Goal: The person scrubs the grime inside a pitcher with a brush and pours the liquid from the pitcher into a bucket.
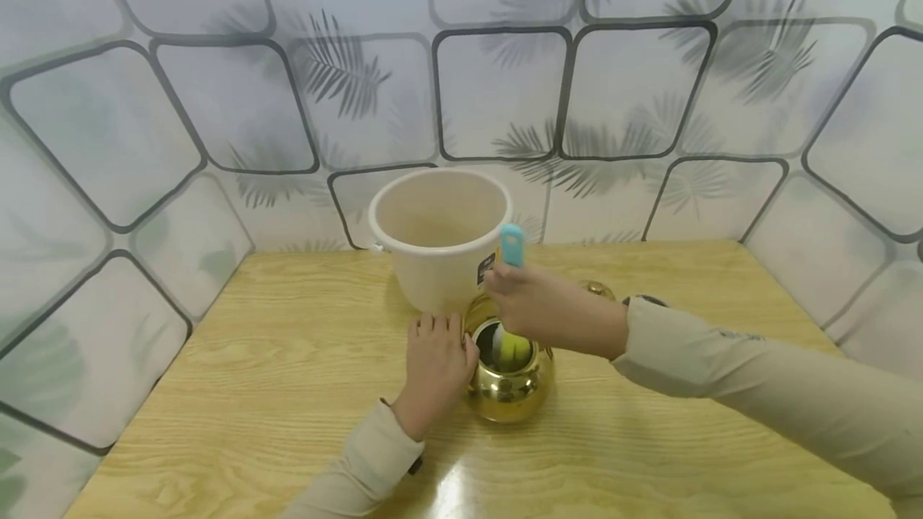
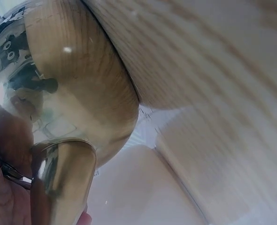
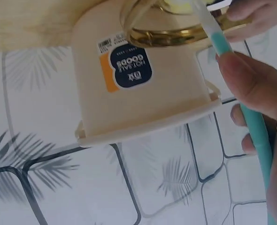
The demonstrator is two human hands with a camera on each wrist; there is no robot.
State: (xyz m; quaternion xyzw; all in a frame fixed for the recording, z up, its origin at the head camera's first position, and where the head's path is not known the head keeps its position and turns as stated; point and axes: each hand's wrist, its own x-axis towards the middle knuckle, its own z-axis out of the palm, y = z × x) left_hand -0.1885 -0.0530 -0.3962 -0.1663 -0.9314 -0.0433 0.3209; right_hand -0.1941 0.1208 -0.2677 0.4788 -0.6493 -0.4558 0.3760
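Observation:
A shiny gold kettle stands uncovered on the table. My left hand grips its left side, with the thumb at the rim; in the left wrist view, the fingers show behind the spout. In my right hand is a cleaning brush with a turquoise handle, held upright. The brush's yellow and white sponge head is down inside the kettle's mouth. From the right wrist, the thumb and fingers wrap the brush handle, and the kettle's curved gold handle shows beyond.
Right behind the kettle stands a cream plastic bucket with a label. A small gold piece shows behind my right forearm. The wooden table meets walls with a leaf and grid pattern at the back and sides.

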